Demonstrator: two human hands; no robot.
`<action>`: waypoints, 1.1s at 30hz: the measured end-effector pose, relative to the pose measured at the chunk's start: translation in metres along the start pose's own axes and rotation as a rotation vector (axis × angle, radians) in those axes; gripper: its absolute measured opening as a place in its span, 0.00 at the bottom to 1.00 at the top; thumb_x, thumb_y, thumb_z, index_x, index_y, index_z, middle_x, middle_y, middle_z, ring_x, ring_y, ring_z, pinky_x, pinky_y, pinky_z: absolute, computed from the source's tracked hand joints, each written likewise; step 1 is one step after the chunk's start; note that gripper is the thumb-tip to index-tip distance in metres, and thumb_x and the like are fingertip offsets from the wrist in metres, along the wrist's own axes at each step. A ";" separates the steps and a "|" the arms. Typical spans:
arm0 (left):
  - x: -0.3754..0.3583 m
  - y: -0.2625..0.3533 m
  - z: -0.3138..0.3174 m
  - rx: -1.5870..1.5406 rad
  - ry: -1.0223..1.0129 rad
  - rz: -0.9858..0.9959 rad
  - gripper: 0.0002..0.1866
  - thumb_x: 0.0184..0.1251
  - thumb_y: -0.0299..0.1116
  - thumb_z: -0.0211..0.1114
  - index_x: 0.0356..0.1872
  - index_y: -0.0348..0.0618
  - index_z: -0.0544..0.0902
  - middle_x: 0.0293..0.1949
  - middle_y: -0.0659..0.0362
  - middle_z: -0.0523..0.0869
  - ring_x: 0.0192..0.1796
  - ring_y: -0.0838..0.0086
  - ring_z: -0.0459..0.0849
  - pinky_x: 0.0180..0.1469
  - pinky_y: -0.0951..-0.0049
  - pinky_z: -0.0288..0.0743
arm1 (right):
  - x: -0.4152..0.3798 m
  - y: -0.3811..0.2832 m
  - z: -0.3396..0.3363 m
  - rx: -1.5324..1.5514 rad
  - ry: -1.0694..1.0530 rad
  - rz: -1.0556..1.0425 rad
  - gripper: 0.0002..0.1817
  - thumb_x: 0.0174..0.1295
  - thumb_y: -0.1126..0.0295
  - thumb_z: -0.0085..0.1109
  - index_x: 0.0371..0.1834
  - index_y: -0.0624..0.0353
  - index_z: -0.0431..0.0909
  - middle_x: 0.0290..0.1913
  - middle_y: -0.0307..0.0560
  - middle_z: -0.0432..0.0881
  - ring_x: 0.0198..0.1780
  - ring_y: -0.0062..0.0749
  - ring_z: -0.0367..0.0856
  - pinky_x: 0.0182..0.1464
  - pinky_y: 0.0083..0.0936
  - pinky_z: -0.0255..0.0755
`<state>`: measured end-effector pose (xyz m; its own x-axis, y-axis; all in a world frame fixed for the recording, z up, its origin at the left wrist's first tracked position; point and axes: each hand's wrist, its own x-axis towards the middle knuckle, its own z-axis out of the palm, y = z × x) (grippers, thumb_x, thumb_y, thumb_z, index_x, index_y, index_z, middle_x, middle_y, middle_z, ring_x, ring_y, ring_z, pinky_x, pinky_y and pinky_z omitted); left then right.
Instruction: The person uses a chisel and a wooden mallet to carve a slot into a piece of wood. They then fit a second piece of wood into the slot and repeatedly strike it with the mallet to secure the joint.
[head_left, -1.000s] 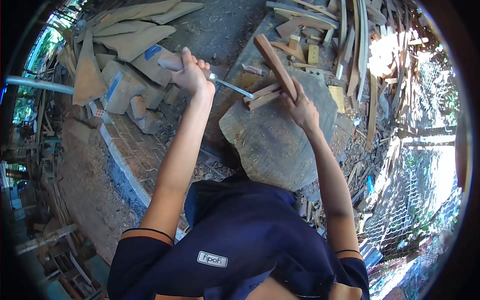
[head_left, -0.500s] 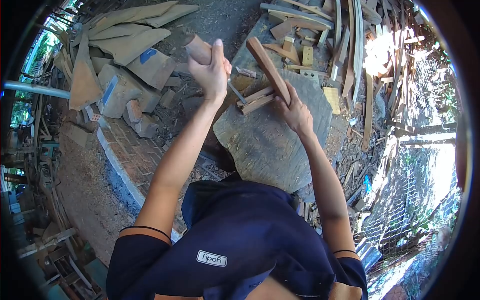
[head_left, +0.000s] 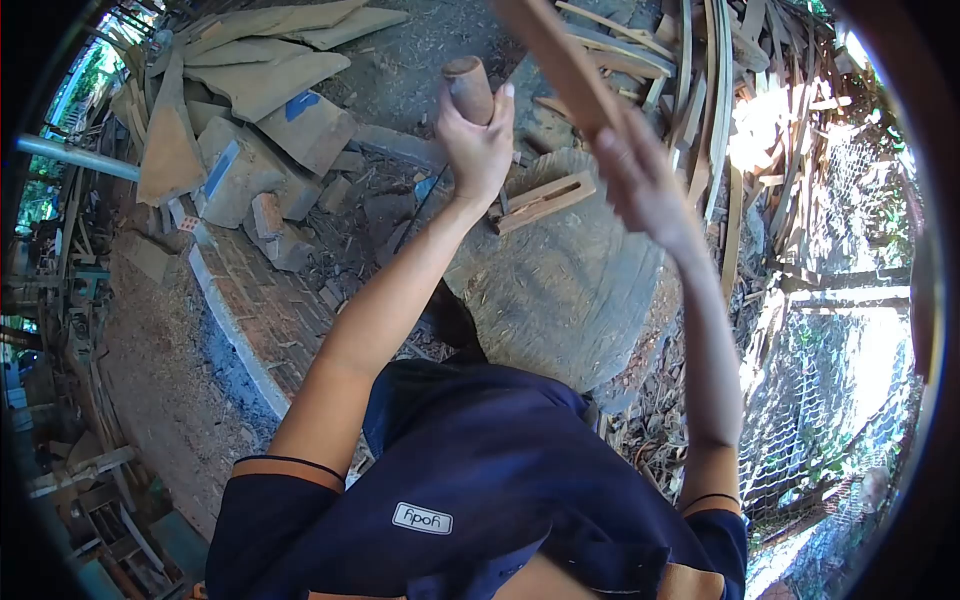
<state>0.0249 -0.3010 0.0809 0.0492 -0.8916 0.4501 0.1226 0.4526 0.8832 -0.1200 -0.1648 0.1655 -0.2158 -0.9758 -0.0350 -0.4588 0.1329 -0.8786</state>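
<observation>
My left hand [head_left: 478, 140] grips the round wooden handle of a chisel [head_left: 470, 88], held nearly upright; its blade is hidden behind the hand, near a slotted wooden piece [head_left: 541, 201]. That piece lies on a large grey chopping block [head_left: 570, 290]. My right hand [head_left: 640, 180] is raised and blurred, holding a long wooden mallet stick [head_left: 555, 55] high above the block.
Flat boards and broken bricks [head_left: 250, 110] lie at the upper left. A heap of wooden slats and offcuts [head_left: 700, 70] fills the upper right. A brick kerb [head_left: 240, 290] runs on the left. Wire mesh fencing [head_left: 850, 330] stands on the right.
My right hand has swung the mallet stick up off the block. My left hand has turned the chisel from slanted to nearly upright over the slotted piece.
</observation>
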 end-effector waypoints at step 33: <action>0.006 0.015 -0.005 -0.286 -0.125 -0.182 0.12 0.65 0.25 0.67 0.34 0.45 0.69 0.22 0.65 0.74 0.16 0.84 0.72 0.16 0.80 0.67 | 0.008 0.136 0.050 -0.526 0.038 0.238 0.29 0.66 0.49 0.52 0.68 0.47 0.64 0.47 0.66 0.83 0.50 0.65 0.81 0.52 0.51 0.75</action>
<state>0.0319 -0.2996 0.0966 -0.1180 -0.9411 0.3168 0.3916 0.2490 0.8858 -0.1404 -0.1633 0.0221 -0.3918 -0.9029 -0.1768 -0.7586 0.4258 -0.4931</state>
